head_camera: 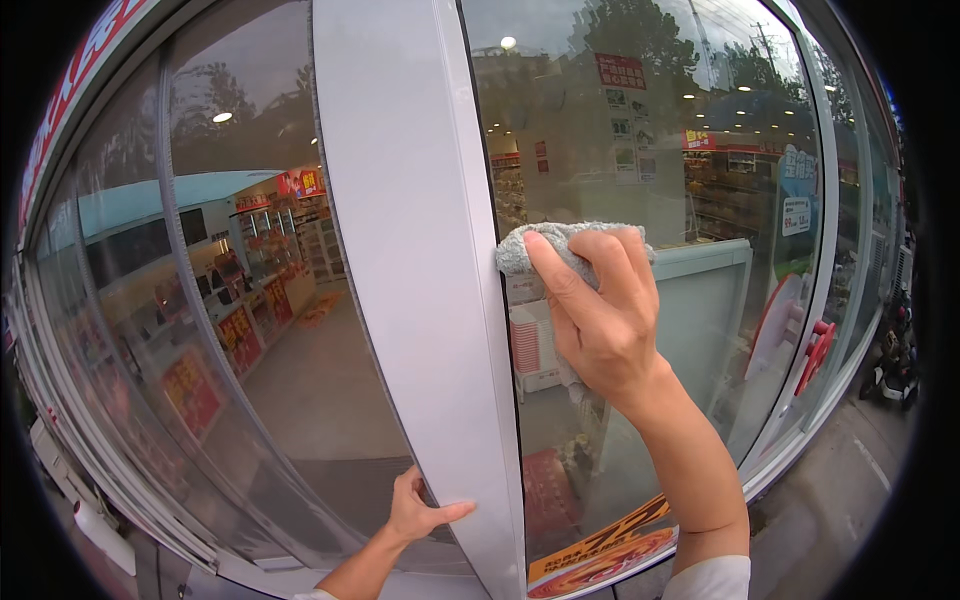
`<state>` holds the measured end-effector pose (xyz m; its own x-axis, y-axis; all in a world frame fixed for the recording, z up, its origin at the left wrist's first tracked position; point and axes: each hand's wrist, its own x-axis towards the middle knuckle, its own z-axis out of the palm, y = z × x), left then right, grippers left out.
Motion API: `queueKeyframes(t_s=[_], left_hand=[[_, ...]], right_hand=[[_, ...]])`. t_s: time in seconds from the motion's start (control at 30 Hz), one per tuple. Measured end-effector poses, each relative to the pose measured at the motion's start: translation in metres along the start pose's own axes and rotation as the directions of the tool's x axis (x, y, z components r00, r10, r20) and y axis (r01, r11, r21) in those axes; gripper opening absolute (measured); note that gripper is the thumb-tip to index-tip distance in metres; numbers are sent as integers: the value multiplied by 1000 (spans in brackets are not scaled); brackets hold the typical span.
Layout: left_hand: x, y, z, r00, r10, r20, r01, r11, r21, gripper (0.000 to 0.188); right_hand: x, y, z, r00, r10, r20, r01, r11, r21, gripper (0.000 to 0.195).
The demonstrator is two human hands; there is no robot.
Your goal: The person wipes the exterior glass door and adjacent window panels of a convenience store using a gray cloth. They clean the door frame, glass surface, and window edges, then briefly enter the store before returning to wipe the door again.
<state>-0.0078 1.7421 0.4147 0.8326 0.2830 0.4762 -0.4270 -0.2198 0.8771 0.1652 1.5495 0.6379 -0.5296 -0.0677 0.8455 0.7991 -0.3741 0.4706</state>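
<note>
My right hand [611,322] presses a crumpled grey cloth [516,256] against a glass door panel [570,199], close to its left edge. Part of the cloth is hidden behind my fingers, and a loose end hangs below the palm. Lower down, my left hand [420,510] grips the left edge of a broad white door frame [405,225], its thumb laid across the front face. The fingers curl around that edge and are partly out of sight. Trees and sky reflect in the glass.
Clear plastic strip curtains [225,315] hang at the left over a shop doorway. A red handle [814,356] juts out at the right of the glass. An orange poster [607,551] covers the pane's bottom. Behind the glass are stacked baskets [529,337] and a pale panel [697,322].
</note>
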Motion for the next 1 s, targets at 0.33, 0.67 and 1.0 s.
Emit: queueKeyframes(t_s=[0.33, 0.67, 1.0], left_hand=[[-3, -1, -2, 1000, -7, -19, 6, 1000, -9, 57], [-2, 1, 2, 999, -13, -46, 13, 1000, -8, 49], [-4, -1, 1, 999, -23, -36, 23, 1000, 12, 55]], right_hand=[[4, -2, 11, 1000, 29, 1, -29, 999, -29, 38], [0, -3, 8, 1000, 16, 2, -16, 998, -53, 39], [5, -3, 11, 1000, 22, -15, -23, 998, -50, 41]])
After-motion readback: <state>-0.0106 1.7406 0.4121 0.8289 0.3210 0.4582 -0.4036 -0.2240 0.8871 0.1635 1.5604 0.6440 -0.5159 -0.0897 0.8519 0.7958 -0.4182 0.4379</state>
